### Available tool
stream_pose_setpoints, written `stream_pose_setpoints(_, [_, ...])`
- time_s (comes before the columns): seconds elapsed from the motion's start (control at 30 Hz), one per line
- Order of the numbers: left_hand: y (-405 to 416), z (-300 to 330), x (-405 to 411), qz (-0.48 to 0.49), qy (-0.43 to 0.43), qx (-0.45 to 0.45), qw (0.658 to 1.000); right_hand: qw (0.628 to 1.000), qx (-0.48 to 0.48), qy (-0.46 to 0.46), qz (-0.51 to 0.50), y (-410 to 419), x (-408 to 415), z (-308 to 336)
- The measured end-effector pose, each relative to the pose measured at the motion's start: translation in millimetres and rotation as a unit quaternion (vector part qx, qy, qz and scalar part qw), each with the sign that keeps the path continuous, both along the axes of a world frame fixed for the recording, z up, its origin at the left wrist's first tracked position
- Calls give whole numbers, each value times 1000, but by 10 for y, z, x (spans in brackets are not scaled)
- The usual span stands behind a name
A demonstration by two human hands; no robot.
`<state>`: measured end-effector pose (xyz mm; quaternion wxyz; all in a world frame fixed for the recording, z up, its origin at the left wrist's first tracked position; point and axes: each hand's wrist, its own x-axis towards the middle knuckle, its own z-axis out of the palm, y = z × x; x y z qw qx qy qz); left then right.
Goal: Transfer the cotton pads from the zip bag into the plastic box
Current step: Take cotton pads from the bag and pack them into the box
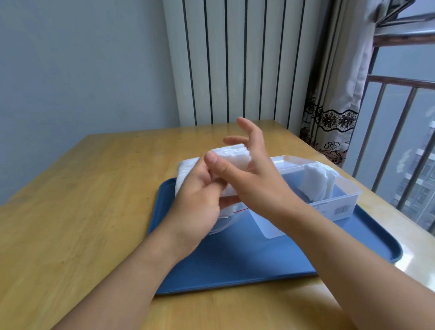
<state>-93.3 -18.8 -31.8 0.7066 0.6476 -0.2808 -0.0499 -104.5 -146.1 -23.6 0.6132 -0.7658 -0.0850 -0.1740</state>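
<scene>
My left hand [196, 201] grips the zip bag [185, 173]; my right hand [251, 172] pinches a stack of cotton pads [234, 155], its long side lying left to right.

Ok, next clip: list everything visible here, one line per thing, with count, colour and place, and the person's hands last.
table: one, light wood, fills the lower frame.
tray: one, blue, on the table, centre right.
plastic box: one, clear, on the tray's right part.
cotton pads in the box: a small bunch, white, at the box's right end.
zip bag: one, clear with a red line, under the hands, over the tray.
cotton pads in hand: a stack, white, count unclear, held above the bag.
radiator: one, white, behind the table.
curtain: one, pale with black lace pattern, by the window.
window railing: dark bars, right.
left hand: grips the bag.
right hand: pinches the pad stack.
</scene>
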Motion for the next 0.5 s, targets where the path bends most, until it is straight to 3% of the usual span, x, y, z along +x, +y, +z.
stream_pose_setpoints(0.13, [-24,-26,-37,7,-60,22,998,1000,11,-13,11,-21,-10,82])
stream_pose_setpoints(0.23, [21,-27,35,59,-88,47,993,996,-64,-39,48,-269,27,207])
stream_pose_setpoints(0.37, [42,-83,130,93,-92,56,990,985,-160,10,62,-565,-12,337])
stream_pose_setpoints(0.43, [45,-121,141,111,-156,119,974,985,-172,27,-8,-752,-19,377])
stream_pose_setpoints(0.5, [52,-163,133,142,-283,226,921,971,-181,33,-154,-1020,-7,390])
